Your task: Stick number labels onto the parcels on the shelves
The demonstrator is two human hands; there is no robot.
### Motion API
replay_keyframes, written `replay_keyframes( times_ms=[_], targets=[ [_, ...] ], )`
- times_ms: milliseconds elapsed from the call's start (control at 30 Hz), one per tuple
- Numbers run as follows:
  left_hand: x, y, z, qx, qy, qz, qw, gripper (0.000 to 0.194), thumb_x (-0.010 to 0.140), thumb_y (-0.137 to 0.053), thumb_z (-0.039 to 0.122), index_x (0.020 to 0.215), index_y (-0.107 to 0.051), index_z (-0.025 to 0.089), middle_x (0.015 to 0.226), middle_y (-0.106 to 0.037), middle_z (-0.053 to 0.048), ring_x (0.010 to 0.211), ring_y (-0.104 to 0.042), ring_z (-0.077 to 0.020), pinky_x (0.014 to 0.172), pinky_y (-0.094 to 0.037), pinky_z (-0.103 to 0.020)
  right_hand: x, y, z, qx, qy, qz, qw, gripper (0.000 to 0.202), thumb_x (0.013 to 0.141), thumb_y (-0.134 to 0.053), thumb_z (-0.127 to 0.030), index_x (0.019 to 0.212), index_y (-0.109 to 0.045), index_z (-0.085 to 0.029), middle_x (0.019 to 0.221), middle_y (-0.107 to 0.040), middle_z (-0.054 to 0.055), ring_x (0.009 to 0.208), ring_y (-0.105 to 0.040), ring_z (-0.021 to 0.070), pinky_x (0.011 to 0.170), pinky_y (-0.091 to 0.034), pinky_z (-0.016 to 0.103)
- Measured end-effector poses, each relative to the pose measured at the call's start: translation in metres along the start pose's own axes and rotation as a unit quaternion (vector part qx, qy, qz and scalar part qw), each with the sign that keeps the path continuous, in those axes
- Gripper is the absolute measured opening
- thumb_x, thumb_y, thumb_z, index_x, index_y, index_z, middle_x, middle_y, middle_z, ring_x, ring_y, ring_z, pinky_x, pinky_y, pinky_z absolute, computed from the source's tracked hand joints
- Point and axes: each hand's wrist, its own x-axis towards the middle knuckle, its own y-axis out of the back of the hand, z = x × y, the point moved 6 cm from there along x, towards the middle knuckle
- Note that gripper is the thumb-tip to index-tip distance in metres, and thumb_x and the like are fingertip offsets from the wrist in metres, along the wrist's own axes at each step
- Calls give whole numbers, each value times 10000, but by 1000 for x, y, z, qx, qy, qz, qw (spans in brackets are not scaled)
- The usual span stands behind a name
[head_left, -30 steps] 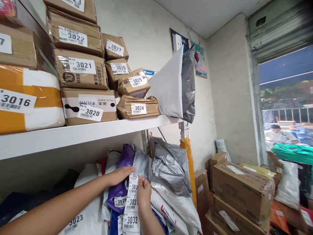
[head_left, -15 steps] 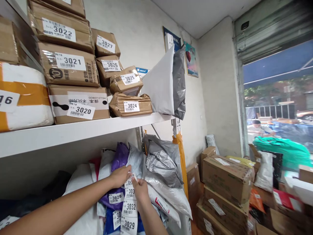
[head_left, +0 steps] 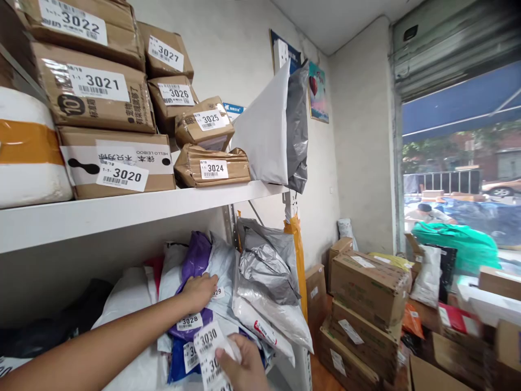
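Observation:
My left hand [head_left: 198, 293] lies on a pale grey mailing bag [head_left: 223, 266], its fingers over a white label [head_left: 218, 293] whose visible digits end in "29". The fingers look laid against the bag rather than wrapped round anything. Lower down, my right hand [head_left: 248, 365] pinches a strip of number labels [head_left: 211, 353] with "3030" at its top end. Beside my left hand is a purple bag [head_left: 197, 255] carrying a "3028" label [head_left: 189, 322]. A blue bag [head_left: 177, 358] with a partly hidden label sits below it.
Above the bags runs a white shelf [head_left: 134, 209] bearing numbered cartons [head_left: 122, 187]. Silver-grey bags [head_left: 268, 271] stand to the right by the orange-taped post [head_left: 300, 266]. Stacked boxes [head_left: 366, 293] fill the floor at right; a person [head_left: 425, 212] is outside.
My right hand has moved down with the label strip, away from my left hand. A label ending in "29" now shows on the grey bag under my left fingers. The view has shifted slightly.

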Motion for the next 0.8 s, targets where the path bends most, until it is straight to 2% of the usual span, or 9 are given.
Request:
replay_keyframes(
  times_ms=[67,133,200,267,300,367,533,667,800],
  targets=[
    [-1,9,1,15,9,31,999,358,868,-381,239,1140,-530,61,1092,-604,-251,995,-597,-391,827,-441,-562,-11,21,5,-3,21,-2,1000,444,570,-743,-579,641,-598,-165,506,-526,-28,474,-362,85,502,-276,236],
    [-2,22,8,26,-23,68,997,426,822,-452,208,1193,-471,1,1157,-534,-318,1085,-521,-444,878,-375,-624,-17,43,2,-10,25,0,1000,401,593,-763,-526,641,-604,-161,550,-564,-15,524,-422,100,544,-320,238],
    [-3,29,23,22,-134,63,989,401,792,-478,155,1189,-505,109,1216,-529,-217,1174,-471,-361,993,-336,-533,-18,60,-6,-14,23,9,1000,351,623,-769,-479,661,-626,-161,635,-625,9,624,-512,134,616,-380,249],
    [-7,27,41,3,-268,20,963,354,759,-498,108,1068,-587,257,1136,-592,-44,1127,-516,-207,998,-371,-314,-16,67,-15,17,12,8,1000,322,663,-749,-465,776,-662,-176,735,-675,24,721,-577,167,680,-424,269],
    [-9,25,47,-6,-314,1,949,352,733,-520,99,1018,-604,287,1085,-606,1,1078,-540,-165,959,-391,-246,-15,67,-18,49,3,5,999,338,677,-739,-467,859,-668,-191,776,-692,26,746,-598,177,695,-439,280],
    [-11,19,53,-20,-360,-14,933,401,674,-559,94,1025,-601,283,1095,-599,10,1043,-556,-159,930,-412,-226,-12,61,-23,110,-7,-1,994,397,680,-741,-459,980,-654,-214,838,-714,31,769,-629,190,710,-459,299],
    [-19,10,58,-46,-379,16,924,656,659,-550,104,1281,-453,291,1287,-509,-33,1111,-534,-224,953,-430,-336,3,49,-22,172,-5,43,984,469,576,-820,-418,965,-658,-212,899,-732,35,814,-658,208,722,-484,305],
    [-20,8,58,16,-310,72,948,276,826,-472,243,1058,-619,217,1032,-598,-78,993,-542,-263,876,-446,-433,13,46,-13,207,-40,70,975,529,539,-841,-380,996,-634,-214,939,-732,40,839,-666,220,709,-494,308],
    [-9,6,58,13,-248,75,966,345,901,-381,326,894,-671,140,1007,-607,-146,1040,-506,-311,920,-399,-523,18,46,-8,207,-34,89,974,514,583,-809,-424,1008,-612,-211,1013,-716,51,868,-659,213,698,-492,298]
  ],
)
